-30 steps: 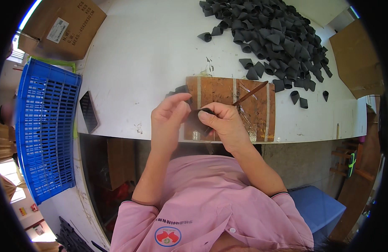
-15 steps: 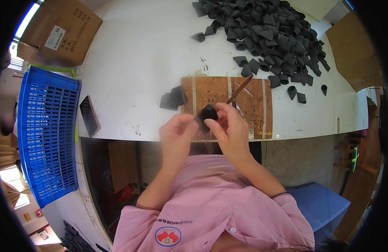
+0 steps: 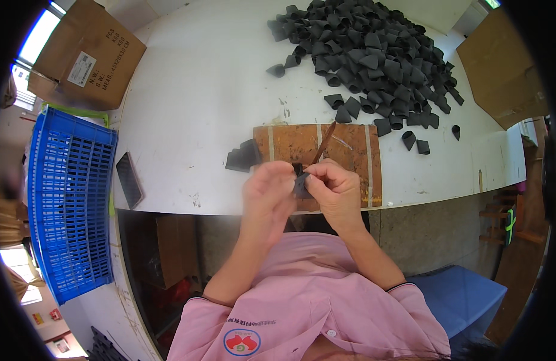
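A small dark grey piece of soft sheet material (image 3: 301, 185), partly curled, is held between my two hands above the near edge of a brown board. My right hand (image 3: 338, 191) pinches it between thumb and forefinger. On its other side my left hand (image 3: 267, 192), slightly blurred, has its fingers closed on the piece. Fingers cover much of it. A brown stick-like tool (image 3: 326, 139) lies slanted on the worn board (image 3: 284, 139), just beyond my right fingertips. Left of the board, several flat dark grey pieces (image 3: 243, 156) lie overlapping.
A large heap of dark grey curled cone-like pieces (image 3: 374, 60) covers the table's far right. Cardboard boxes (image 3: 88, 54) stand at the far left and right (image 3: 506, 66). A phone (image 3: 129, 180) and a blue plastic crate (image 3: 70, 204) are at the left. A blue stool (image 3: 455, 298) stands lower right.
The piece has turned in my hands, and less of it shows. My left hand has moved right and closer to my right hand. The whole view has shifted slightly.
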The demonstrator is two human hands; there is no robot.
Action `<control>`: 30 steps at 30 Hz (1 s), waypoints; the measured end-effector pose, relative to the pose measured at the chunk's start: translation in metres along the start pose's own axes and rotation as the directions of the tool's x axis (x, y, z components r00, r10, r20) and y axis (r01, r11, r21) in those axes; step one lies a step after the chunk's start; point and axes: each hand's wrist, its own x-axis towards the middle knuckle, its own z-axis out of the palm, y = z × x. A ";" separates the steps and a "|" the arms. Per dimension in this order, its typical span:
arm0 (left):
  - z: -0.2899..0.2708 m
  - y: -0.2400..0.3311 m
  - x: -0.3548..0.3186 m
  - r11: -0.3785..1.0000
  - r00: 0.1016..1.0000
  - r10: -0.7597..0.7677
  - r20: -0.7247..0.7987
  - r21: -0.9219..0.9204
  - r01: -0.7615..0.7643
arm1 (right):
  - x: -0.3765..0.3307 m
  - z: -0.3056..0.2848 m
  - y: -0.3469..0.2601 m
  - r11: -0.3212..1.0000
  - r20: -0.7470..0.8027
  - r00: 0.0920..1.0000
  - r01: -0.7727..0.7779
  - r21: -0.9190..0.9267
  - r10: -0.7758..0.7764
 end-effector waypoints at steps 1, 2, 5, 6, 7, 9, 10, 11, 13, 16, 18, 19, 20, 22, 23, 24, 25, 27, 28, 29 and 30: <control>-0.003 0.003 -0.002 0.998 0.988 -0.058 0.144 -0.024 0.062 | 0.003 -0.007 -0.003 0.922 0.158 0.961 -0.263 0.284 0.225; -0.002 0.001 -0.002 0.998 0.986 -0.061 0.155 -0.024 0.066 | 0.004 -0.013 -0.006 0.705 0.360 0.854 -0.516 0.487 0.377; -0.001 -0.009 0.003 0.609 0.892 0.430 0.140 0.684 -0.401 | 0.000 -0.015 -0.008 0.321 0.582 0.739 -0.672 0.667 0.340; 0.001 -0.015 0.004 0.609 0.890 0.430 0.152 0.679 -0.410 | 0.001 -0.014 -0.012 0.127 0.685 0.675 -0.731 0.670 0.275; 0.007 -0.020 0.004 0.505 0.835 0.522 0.176 0.725 -0.468 | 0.003 -0.016 -0.021 0.153 0.659 0.672 -0.730 0.666 0.337; 0.007 -0.022 0.008 0.373 0.751 0.621 0.225 0.757 -0.536 | 0.009 -0.023 -0.027 0.417 0.613 0.720 -0.691 0.590 0.326; 0.009 -0.017 0.009 0.369 0.745 0.625 0.233 0.753 -0.545 | 0.012 -0.026 -0.030 0.644 0.571 0.761 -0.608 0.465 0.307; 0.021 -0.003 0.009 0.716 0.886 0.448 0.121 0.545 -0.436 | 0.019 -0.028 -0.037 0.648 0.567 0.766 -0.602 0.466 0.303; 0.037 0.022 0.014 0.999 0.981 0.051 0.188 -0.013 -0.050 | 0.038 -0.036 -0.055 0.876 0.406 0.902 -0.308 0.371 0.146; 0.051 0.043 0.024 0.927 0.870 -0.076 0.487 -0.287 0.242 | 0.070 -0.043 -0.082 0.834 0.490 0.871 -0.292 0.467 0.031; 0.042 0.041 0.035 0.926 0.890 -0.104 0.443 -0.283 0.249 | 0.081 -0.036 -0.059 0.793 0.516 0.851 -0.383 0.475 0.102; 0.037 0.037 0.038 0.968 0.928 -0.119 0.354 -0.167 0.188 | 0.078 -0.034 -0.044 0.778 0.546 0.833 -0.404 0.482 0.094; 0.033 0.035 0.036 0.991 0.962 -0.111 0.249 -0.048 0.127 | 0.074 -0.032 -0.039 0.759 0.586 0.806 -0.435 0.484 0.088; 0.034 0.034 0.034 0.996 0.967 -0.085 0.239 0.040 0.077 | 0.070 -0.032 -0.039 0.752 0.568 0.819 -0.426 0.503 0.085; 0.031 0.034 0.037 0.995 0.963 -0.086 0.255 -0.035 0.098 | 0.070 -0.032 -0.043 0.804 0.544 0.834 -0.382 0.456 0.087; 0.031 0.033 0.039 0.987 0.959 -0.086 0.270 -0.108 0.119 | 0.071 -0.032 -0.048 0.850 0.520 0.850 -0.336 0.405 0.088; 0.032 0.032 0.041 0.987 0.959 -0.086 0.272 -0.107 0.118 | 0.073 -0.034 -0.054 0.851 0.519 0.850 -0.334 0.407 0.086; 0.036 0.029 0.040 0.832 0.897 -0.201 0.394 -0.414 0.368 | 0.071 -0.036 -0.064 0.863 0.492 0.868 -0.298 0.407 0.067; 0.034 0.028 0.040 0.834 0.897 -0.202 0.392 -0.412 0.367 | 0.071 -0.034 -0.058 0.862 0.491 0.868 -0.298 0.411 0.066; 0.033 0.026 0.042 0.923 0.912 -0.134 0.387 -0.286 0.257 | 0.074 -0.031 -0.048 0.804 0.520 0.850 -0.365 0.470 0.081; 0.033 0.024 0.044 0.979 0.918 -0.063 0.392 -0.153 0.133 | 0.075 -0.030 -0.042 0.737 0.550 0.830 -0.428 0.523 0.091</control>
